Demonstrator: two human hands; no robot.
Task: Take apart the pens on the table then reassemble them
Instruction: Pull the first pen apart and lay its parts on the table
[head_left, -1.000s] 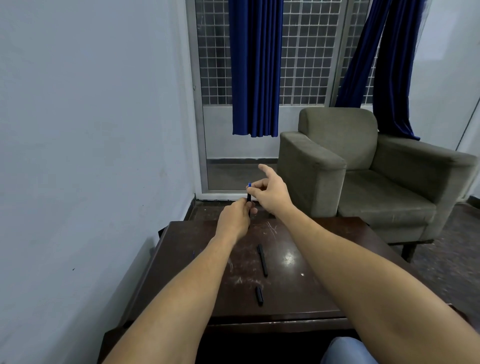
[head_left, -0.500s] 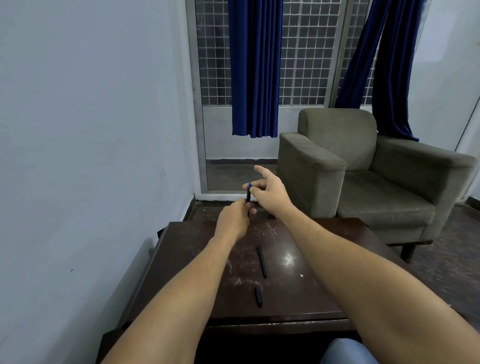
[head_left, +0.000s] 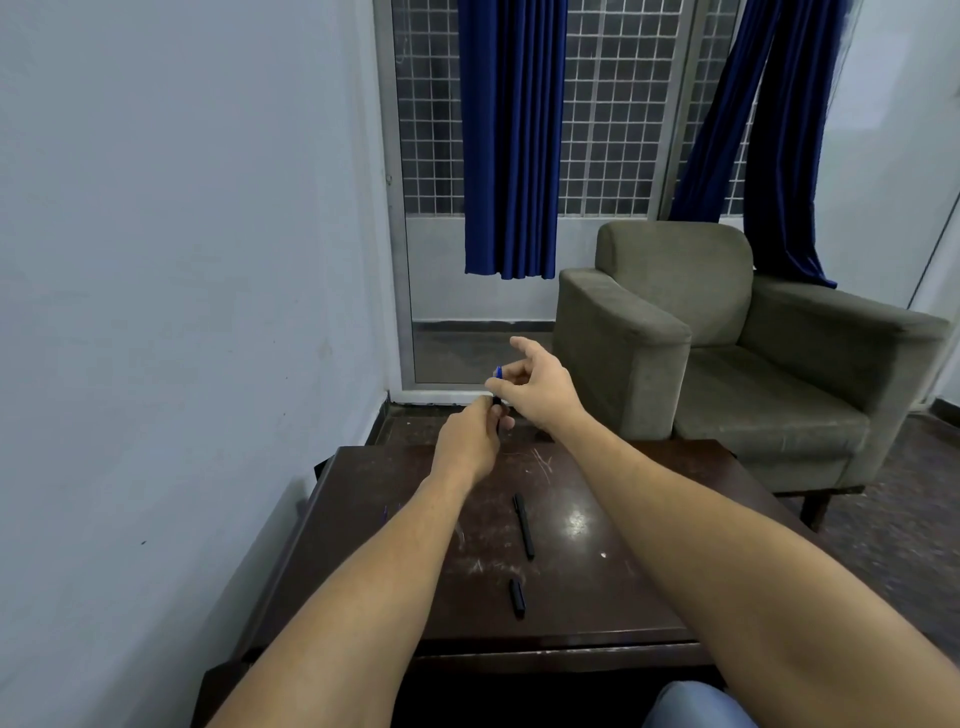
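Observation:
Above the far edge of the dark wooden table (head_left: 613, 597), both hands hold one dark pen (head_left: 497, 401) upright. My left hand (head_left: 467, 441) grips its lower barrel, mostly hiding it. My right hand (head_left: 535, 387) pinches the pen's blue top end (head_left: 498, 372) between thumb and a curled finger, with the index finger pointing away. A long black pen body (head_left: 523, 526) lies on the table's middle. A short black cap (head_left: 517, 598) lies nearer to me.
A grey-green armchair (head_left: 727, 353) stands beyond the table on the right. A pale wall (head_left: 182, 260) runs close along the table's left side. Blue curtains (head_left: 511, 140) hang over a grilled door behind. A knee in blue cloth (head_left: 696, 706) shows at the bottom.
My right hand's fingers have shifted slightly at the blue end of the pen. The left hand and the parts on the table have stayed in place.

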